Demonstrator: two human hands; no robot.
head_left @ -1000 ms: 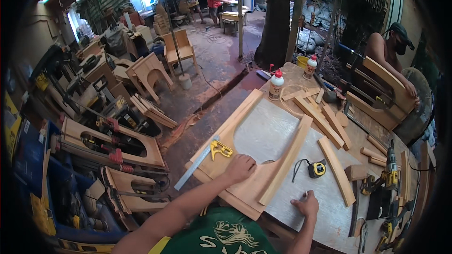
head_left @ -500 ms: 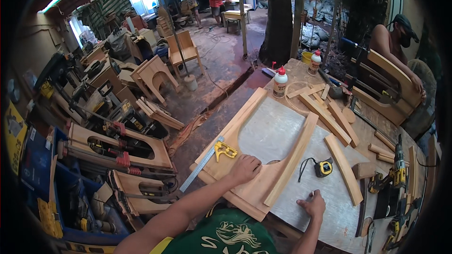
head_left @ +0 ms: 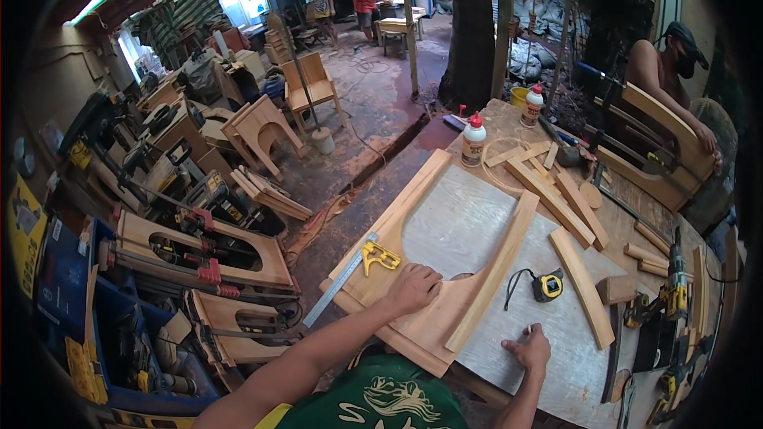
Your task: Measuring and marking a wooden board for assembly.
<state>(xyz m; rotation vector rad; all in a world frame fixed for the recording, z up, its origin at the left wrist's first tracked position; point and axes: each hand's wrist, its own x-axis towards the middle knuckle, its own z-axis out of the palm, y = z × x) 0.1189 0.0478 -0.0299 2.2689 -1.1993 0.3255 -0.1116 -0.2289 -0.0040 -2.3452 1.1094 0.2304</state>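
A U-shaped wooden chair frame (head_left: pixel 433 319), with a curved cut-out and two long legs, lies on the workbench before me. My left hand (head_left: pixel 415 287) rests on its broad part beside the curve, fingers loosely bent, gripping nothing visible. My right hand (head_left: pixel 528 349) is over the bench's grey top, right of the frame. Its fingers pinch a small white stub, too small to make out further. Left of my left hand, a combination square (head_left: pixel 373 258) with a yellow head lies across the frame, its blade past the edge. A tape measure (head_left: pixel 548 287) lies beyond my right hand.
Wooden strips (head_left: pixel 582 287), two glue bottles (head_left: pixel 473 141) and a cordless drill (head_left: pixel 675 278) are on the bench. At right a co-worker (head_left: pixel 664 71) holds a clamped frame. Clamped frames (head_left: pixel 207 246) and a blue toolbox (head_left: pixel 60 270) stand at left. Two people work far back.
My hands stay nearly where they were. A person at the far back has straightened and turned.
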